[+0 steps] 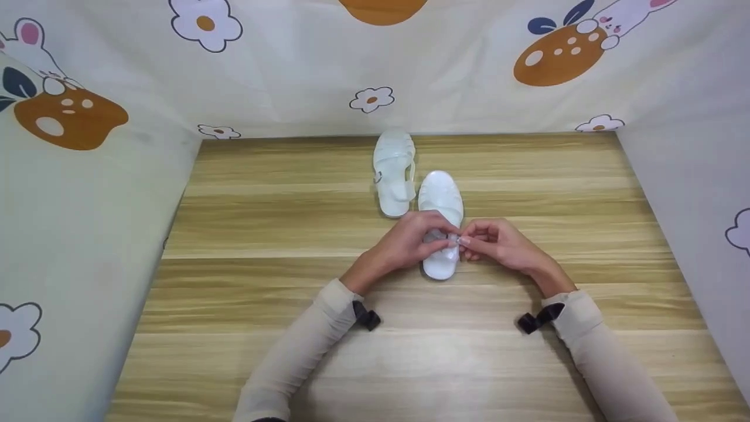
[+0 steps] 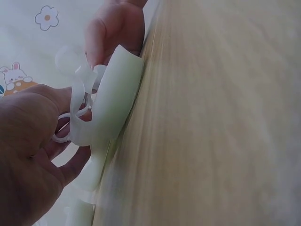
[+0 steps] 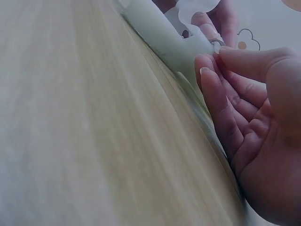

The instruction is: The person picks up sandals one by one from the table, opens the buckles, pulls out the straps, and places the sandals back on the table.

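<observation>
A white sandal (image 1: 440, 190) lies sole down on the wooden surface, its toe pointing away from me. My left hand (image 1: 410, 237) reaches across its heel part and pinches the ankle strap (image 2: 76, 96) between thumb and fingers. From the other side, my right hand (image 1: 501, 243) pinches the strap's end by the small metal buckle (image 3: 217, 43), thumb against forefinger. Both hands' fingertips meet at the sandal's right edge. Part of the strap is hidden behind the fingers.
A second white sandal (image 1: 389, 153) stands farther back to the left, with its own buckle on the left side. The wood-grain surface (image 1: 263, 234) ends at a patterned cloth wall (image 1: 293, 88) behind, and cloth rises on both sides too.
</observation>
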`<state>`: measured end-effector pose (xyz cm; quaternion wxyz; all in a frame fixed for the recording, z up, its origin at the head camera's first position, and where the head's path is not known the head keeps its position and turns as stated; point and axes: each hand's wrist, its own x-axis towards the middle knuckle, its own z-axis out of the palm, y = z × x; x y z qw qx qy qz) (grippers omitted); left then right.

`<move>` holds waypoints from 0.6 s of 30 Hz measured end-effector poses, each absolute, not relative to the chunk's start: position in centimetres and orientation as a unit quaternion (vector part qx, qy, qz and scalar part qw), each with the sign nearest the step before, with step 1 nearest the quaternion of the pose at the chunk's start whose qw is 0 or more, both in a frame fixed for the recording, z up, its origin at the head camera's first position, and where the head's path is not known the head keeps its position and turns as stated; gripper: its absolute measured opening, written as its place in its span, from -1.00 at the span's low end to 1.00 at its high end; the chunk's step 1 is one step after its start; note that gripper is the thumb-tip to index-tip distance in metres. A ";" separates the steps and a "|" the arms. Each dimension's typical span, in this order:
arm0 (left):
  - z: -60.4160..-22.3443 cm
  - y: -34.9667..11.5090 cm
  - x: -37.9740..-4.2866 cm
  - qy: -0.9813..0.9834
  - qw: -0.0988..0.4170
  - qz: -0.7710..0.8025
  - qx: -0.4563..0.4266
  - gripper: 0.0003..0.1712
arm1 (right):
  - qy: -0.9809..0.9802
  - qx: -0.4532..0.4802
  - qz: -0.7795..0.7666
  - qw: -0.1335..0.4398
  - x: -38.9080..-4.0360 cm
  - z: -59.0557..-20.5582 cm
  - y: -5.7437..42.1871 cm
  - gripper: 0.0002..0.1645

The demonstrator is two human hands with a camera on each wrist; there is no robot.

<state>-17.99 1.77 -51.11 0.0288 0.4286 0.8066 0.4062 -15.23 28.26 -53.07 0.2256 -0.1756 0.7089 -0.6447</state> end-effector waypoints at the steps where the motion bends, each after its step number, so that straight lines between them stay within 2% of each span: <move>1: -51.1 1.8 -18.0 0.807 0.028 0.406 0.428 -0.76 | 0.709 -0.176 -0.645 0.224 -15.2 -53.1 28.2 -0.72; 18: -51.1 1.8 -17.8 0.813 0.029 0.415 0.408 -0.75 | 0.715 -0.148 -0.655 0.193 -15.0 -53.3 27.7 -0.72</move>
